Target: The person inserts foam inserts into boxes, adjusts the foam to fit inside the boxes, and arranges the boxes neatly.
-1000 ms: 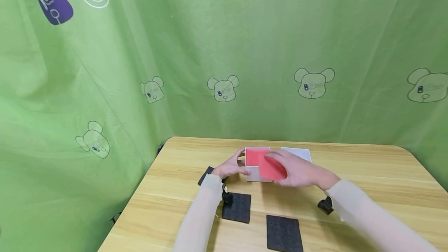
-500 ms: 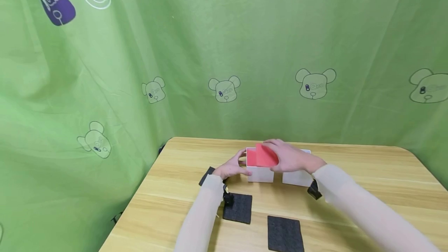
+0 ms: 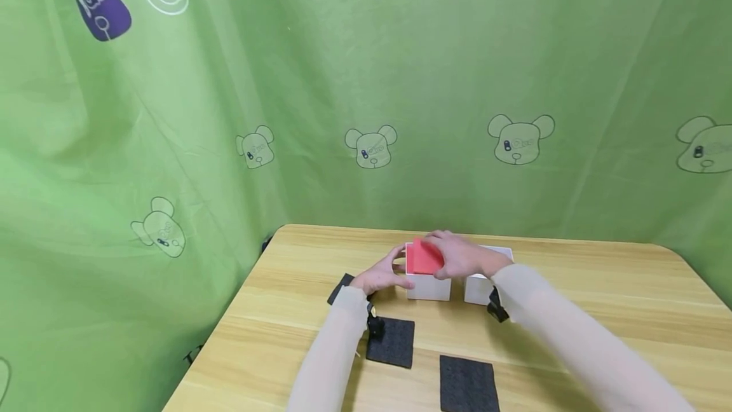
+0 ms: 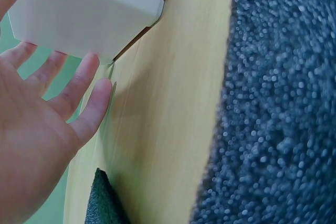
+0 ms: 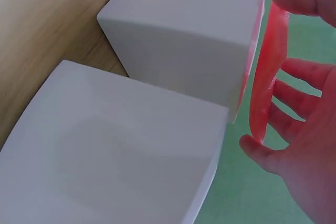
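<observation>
A white box (image 3: 429,287) with red inside its open top stands toward the back of the table. My left hand (image 3: 380,274) holds it at its left side, thumb near the front corner; in the left wrist view the fingertips touch the edge of the white box (image 4: 89,14). My right hand (image 3: 460,256) grips a thin red square piece (image 3: 426,256) at the box's top. The right wrist view shows this red piece (image 5: 269,66) edge-on between thumb and fingers, a small gap from the box. What it is made of is hard to tell.
To the right stands a second white box (image 3: 477,289), partly behind my right wrist. Nearer on the wooden table (image 3: 269,336) lie black square pads (image 3: 394,342), one further right (image 3: 470,383), another (image 3: 341,288) partly behind my left wrist. A green curtain (image 3: 320,81) hangs behind.
My right hand has lifted the red piece from in front of the box and carried it left, over the box's top. My left hand has kept its hold on the box.
</observation>
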A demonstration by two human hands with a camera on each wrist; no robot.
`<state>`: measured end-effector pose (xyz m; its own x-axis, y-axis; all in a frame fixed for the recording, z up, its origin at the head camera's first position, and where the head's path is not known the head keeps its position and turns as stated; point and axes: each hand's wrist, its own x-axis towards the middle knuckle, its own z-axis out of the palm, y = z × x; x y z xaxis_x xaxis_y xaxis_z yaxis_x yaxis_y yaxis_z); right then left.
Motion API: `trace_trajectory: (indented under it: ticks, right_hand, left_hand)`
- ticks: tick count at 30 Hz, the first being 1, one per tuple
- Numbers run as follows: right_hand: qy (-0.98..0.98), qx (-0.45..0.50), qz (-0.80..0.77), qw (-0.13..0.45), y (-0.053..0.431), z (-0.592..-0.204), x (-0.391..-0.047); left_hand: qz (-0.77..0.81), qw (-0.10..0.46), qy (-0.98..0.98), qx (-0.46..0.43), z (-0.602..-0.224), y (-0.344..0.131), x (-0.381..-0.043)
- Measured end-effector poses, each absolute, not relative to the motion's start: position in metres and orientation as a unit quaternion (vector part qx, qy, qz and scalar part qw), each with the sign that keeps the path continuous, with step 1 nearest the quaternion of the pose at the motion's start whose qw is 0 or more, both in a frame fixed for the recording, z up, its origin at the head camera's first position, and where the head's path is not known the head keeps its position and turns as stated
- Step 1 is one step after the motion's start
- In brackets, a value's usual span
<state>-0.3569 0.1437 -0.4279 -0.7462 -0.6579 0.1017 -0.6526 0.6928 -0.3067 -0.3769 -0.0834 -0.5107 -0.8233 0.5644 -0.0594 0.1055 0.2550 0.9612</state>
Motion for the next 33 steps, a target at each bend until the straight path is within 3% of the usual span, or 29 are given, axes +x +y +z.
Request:
trace_trajectory:
  ticks: [22, 33]
  right_hand:
    - [0.911, -0.351, -0.205, 0.072, 0.135, -0.433, -0.369]
    - [0.908, -0.366, -0.196, 0.061, 0.133, -0.44, -0.37]
  left_hand:
    - [0.583, 0.211, 0.753, 0.223, -0.513, -0.081, -0.378]
    - [0.583, 0.213, 0.752, 0.221, -0.51, -0.084, -0.377]
